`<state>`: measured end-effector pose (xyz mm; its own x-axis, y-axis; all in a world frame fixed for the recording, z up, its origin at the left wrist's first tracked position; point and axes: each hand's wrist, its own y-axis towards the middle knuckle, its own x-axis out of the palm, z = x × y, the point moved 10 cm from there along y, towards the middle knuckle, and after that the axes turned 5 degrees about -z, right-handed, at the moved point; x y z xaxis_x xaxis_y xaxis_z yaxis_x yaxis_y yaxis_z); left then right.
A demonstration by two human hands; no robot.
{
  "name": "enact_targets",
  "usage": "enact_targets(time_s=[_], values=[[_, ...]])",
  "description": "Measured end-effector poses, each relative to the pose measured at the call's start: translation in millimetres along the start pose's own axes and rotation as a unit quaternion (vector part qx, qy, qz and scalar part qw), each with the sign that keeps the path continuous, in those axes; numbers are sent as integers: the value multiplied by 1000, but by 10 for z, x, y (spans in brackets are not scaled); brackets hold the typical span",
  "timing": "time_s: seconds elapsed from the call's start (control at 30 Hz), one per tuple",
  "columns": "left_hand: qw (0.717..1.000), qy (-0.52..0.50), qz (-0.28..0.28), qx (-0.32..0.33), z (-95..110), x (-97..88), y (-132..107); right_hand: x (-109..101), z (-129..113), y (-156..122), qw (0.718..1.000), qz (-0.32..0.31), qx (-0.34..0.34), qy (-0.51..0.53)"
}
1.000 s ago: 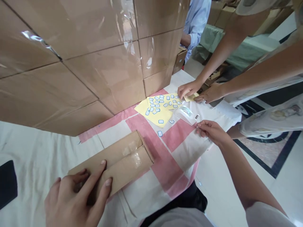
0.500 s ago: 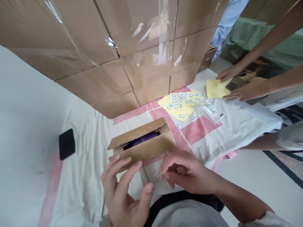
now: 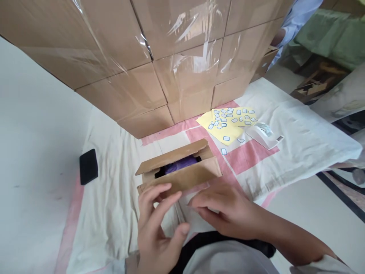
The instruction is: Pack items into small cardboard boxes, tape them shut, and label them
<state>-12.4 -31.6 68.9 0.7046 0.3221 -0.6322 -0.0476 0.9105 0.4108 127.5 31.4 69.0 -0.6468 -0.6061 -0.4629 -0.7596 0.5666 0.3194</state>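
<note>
A small cardboard box (image 3: 182,179) lies on the white and pink cloth (image 3: 285,152) with its flaps partly raised. Something purple (image 3: 182,166) shows inside it. My left hand (image 3: 158,228) hovers just in front of the box, fingers apart and thumb out, its fingertips near the front flap, holding nothing I can see. My right hand (image 3: 225,213) is beside it, to the right, with fingers pressed together and pointing left toward the left hand. Whether it pinches anything is too small to tell.
A wall of large film-wrapped cartons (image 3: 159,57) stands right behind the box. A yellow sheet (image 3: 219,134) with several blue-edged stickers and a white dispenser (image 3: 264,135) lie to the right. A black pad (image 3: 88,166) lies to the left. A blue-sleeved person (image 3: 296,15) is at top right.
My right hand came back from the dispenser to join my left in front of the box. The box flaps have lifted, showing purple inside. The other person's hands have left the view.
</note>
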Motion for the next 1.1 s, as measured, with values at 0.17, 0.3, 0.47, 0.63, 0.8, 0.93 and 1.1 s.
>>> enact_targets(time_s=[0.17, 0.3, 0.47, 0.63, 0.8, 0.93, 1.1], values=[[998, -29, 54, -1, 21, 29, 67, 93, -14, 67, 1000, -7, 2, 11], [995, 16, 96, 34, 100, -80, -31, -5, 42, -8, 996, 54, 12, -63], [971, 60, 232, 12, 110, -494, -203, -572, -96, -99, 928, 242, -14, -282], [976, -39, 110, -185, -308, -443, 124, -389, 167, 302, 927, 65, 11, -369], [976, -31, -40, -211, -511, -351, 539, -177, 375, 336, 941, 29, 8, -337], [975, 36, -171, -138, -479, -151, 735, -192, 408, 308, 945, 43, 14, -325], [971, 74, -221, -46, -335, 31, 763, -214, 418, 327, 951, 38, 21, -307]])
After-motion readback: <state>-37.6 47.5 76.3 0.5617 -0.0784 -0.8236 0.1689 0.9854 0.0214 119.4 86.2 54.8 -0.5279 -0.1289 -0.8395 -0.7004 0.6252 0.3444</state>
